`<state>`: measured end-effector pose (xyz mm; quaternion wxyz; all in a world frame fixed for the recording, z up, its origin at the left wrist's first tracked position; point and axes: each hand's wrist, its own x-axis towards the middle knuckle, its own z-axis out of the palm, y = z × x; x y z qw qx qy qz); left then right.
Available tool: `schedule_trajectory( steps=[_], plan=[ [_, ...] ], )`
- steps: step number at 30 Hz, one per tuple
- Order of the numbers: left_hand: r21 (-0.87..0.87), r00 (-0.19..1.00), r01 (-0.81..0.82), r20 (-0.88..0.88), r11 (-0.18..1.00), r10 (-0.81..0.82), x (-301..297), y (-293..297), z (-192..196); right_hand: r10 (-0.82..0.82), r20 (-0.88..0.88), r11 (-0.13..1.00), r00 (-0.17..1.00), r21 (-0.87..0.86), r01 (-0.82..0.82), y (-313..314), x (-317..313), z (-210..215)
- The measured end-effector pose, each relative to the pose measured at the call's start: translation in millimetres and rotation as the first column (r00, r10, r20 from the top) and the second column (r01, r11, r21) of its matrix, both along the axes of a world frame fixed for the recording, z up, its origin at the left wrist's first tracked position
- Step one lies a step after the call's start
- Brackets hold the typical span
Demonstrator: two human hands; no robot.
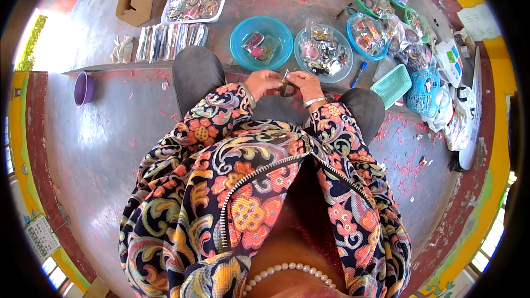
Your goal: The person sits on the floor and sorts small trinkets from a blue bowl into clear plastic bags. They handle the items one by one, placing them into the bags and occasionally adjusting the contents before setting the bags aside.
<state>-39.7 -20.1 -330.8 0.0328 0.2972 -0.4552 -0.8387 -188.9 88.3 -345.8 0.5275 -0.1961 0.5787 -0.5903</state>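
My left hand [264, 84] and my right hand [305, 85] meet above my lap, fingers pinched together. Between the fingertips is a small dark brown looped piece [287, 90] with a thin shiny part at its top; its exact kind is too small to make out. Just beyond my left hand stands a blue plastic basin [236, 43] holding small clear packets [259, 48], some with dark red and pink contents. Past my right hand is a clear round bowl [343, 72] filled with mixed small trinkets [320, 49].
Pens or slim packets [171, 43] lie in a row at left, by a cardboard box [134, 4] and white tray [193, 20]. At right are a blue marker [359, 74], green basket [391, 85], blue basket [422, 91] and white scale [448, 60]. A purple bucket [84, 89] stands far left.
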Motion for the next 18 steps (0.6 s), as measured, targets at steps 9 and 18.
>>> schedule_trajectory(
  steps=[9,18],
  plan=[
    [0.210,0.998,-0.048,-0.029,0.976,0.055,1,-2,-5,-0.116,0.200,0.993,0.973,-0.009,0.120,0,4,-4],
    [0.243,0.990,-0.138,-0.007,0.960,0.144,-1,-3,-14,-0.189,0.231,0.975,0.954,-0.071,0.211,-1,1,-8]
  ],
)
